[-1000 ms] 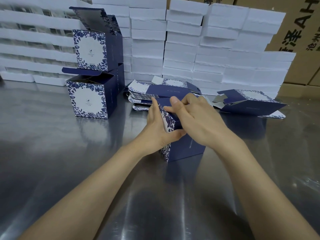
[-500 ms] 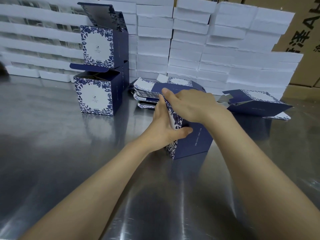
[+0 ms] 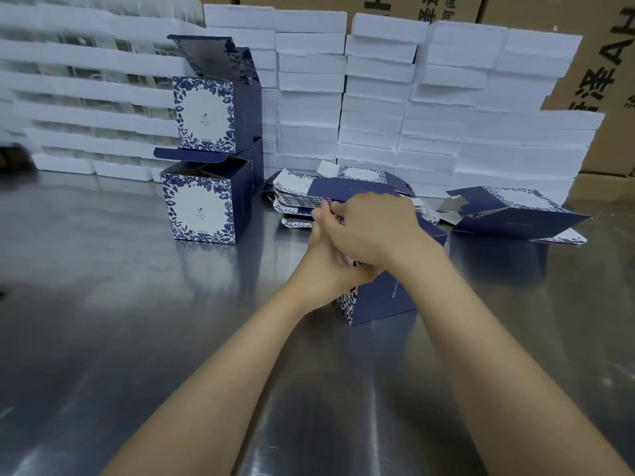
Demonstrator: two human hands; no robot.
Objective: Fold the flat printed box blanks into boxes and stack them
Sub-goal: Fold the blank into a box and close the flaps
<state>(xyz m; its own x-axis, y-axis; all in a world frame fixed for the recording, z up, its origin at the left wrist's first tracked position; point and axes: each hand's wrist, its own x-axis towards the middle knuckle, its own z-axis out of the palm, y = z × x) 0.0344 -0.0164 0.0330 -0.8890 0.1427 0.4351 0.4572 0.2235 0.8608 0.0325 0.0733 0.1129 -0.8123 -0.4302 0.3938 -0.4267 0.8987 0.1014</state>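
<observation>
I'm counting two stacked boxes [image 3: 202,207], one box [image 3: 381,300] I'm folding, one half-opened box [image 3: 515,218] lying at the right, and one pile of blanks [image 3: 302,197]. The white foam trays [image 3: 378,132] are running past counting.

A brushed steel table [image 3: 103,321] fills the view, its surface streaked with pale reflected light; white foam trays [image 3: 481,132] stand stacked in uneven columns along its far edge, with something glossy between the layers at the left; behind them rise brown cardboard cartons [image 3: 549,12] printed with large black characters

Steel table [image 3: 103,304], folded boxes [image 3: 202,211] left, blank pile [image 3: 302,197] centre, box [image 3: 381,298] in front, half-open blank [image 3: 515,216] right, foam trays [image 3: 446,132] behind
</observation>
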